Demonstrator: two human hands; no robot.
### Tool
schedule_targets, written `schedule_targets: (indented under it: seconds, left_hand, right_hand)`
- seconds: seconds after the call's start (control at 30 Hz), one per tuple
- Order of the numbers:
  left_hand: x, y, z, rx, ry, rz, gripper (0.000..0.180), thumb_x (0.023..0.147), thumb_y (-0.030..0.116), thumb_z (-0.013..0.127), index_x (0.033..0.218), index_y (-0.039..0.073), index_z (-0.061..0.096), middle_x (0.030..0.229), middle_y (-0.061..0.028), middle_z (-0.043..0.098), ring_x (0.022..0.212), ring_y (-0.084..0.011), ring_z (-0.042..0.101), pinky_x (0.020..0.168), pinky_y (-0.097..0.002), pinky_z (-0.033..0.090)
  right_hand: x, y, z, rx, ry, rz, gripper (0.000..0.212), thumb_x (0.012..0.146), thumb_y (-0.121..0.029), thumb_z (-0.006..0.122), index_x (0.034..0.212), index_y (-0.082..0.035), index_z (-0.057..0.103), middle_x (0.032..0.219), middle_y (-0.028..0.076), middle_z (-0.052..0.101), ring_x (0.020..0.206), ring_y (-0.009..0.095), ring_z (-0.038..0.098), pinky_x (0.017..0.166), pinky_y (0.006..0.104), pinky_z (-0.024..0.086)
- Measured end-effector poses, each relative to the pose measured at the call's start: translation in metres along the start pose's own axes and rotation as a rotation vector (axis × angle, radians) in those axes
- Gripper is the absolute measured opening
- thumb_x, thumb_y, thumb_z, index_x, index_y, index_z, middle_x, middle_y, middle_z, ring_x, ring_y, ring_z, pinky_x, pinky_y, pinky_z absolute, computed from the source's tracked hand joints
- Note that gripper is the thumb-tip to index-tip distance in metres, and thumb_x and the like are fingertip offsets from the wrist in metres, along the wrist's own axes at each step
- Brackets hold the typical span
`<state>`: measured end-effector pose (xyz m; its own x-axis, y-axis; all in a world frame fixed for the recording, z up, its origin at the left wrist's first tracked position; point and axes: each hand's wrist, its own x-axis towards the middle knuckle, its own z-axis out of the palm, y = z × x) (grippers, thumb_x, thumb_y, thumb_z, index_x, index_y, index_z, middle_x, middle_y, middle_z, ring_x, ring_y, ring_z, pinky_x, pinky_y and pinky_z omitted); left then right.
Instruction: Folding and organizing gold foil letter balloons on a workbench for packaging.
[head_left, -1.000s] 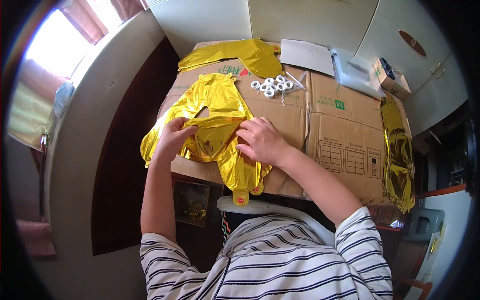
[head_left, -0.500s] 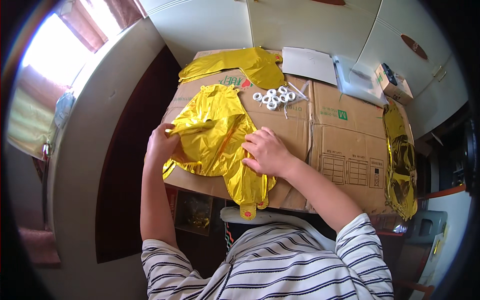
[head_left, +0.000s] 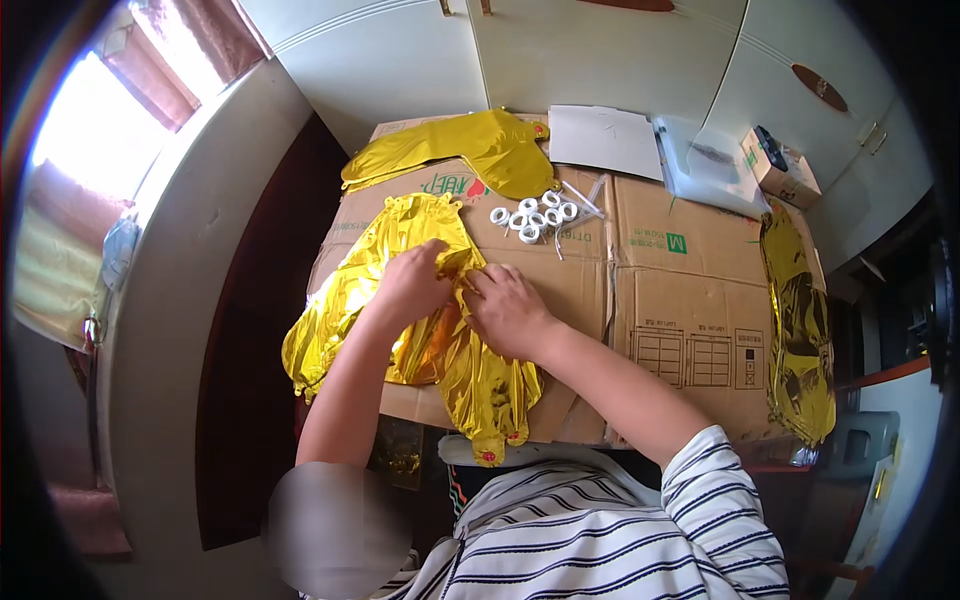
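A flat, uninflated gold foil balloon (head_left: 345, 300) lies crumpled over the near left part of the cardboard. Its tabs with red marks hang over the front edge. My left hand (head_left: 415, 283) rests across the middle of it, fingers curled and gripping a fold of the foil. Close beside it, my right hand (head_left: 508, 312) has bent fingers closed at the foil's right edge. The fingertips of both hands are partly hidden in the folds. Beyond them sit several small white rolls of ribbon (head_left: 530, 220).
Flattened cardboard (head_left: 690, 290) covers the table. A second gold foil balloon (head_left: 450, 150) lies at the back, and more gold foil (head_left: 797, 330) along the right edge. White sheets (head_left: 605, 142), a clear plastic bag (head_left: 705, 165) and a small carton (head_left: 785, 170) stand by the cabinets.
My left hand has moved right from the balloon's left side to its middle, folding foil over. My right hand has shifted slightly left and down. The balloon's left part now spreads further left.
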<state>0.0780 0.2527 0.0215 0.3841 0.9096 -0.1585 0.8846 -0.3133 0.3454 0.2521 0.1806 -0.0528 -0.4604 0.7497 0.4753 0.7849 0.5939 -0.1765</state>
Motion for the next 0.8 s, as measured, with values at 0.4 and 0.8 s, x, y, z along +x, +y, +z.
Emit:
schedule_targets:
  seconds: [0.4,0.8]
  left_hand:
    - [0.012,-0.031,-0.020,-0.256,0.112,-0.121,0.035,0.081,0.028,0.073,0.102,0.000,0.074,0.083,-0.0180,0.073,0.078,-0.0257,0.071,0.073,-0.0395,0.055]
    - [0.010,-0.026,-0.018,-0.198,0.267,-0.143,0.034,0.079,0.027,0.069,0.097,-0.002,0.072,0.088,-0.0237,0.072,0.087,-0.0354,0.072,0.080,-0.0434,0.055]
  right_hand:
    - [0.012,0.008,-0.003,0.120,-0.110,0.097,0.023,0.085,-0.025,0.072,0.096,-0.005,0.069,0.105,0.010,0.062,0.106,0.031,0.056,0.099,0.0443,0.042]
    - [0.051,0.041,0.018,-0.056,-0.178,0.047,0.035,0.084,-0.034,0.074,0.102,-0.004,0.068,0.115,0.012,0.063,0.112,0.032,0.056,0.109,0.0467,0.037]
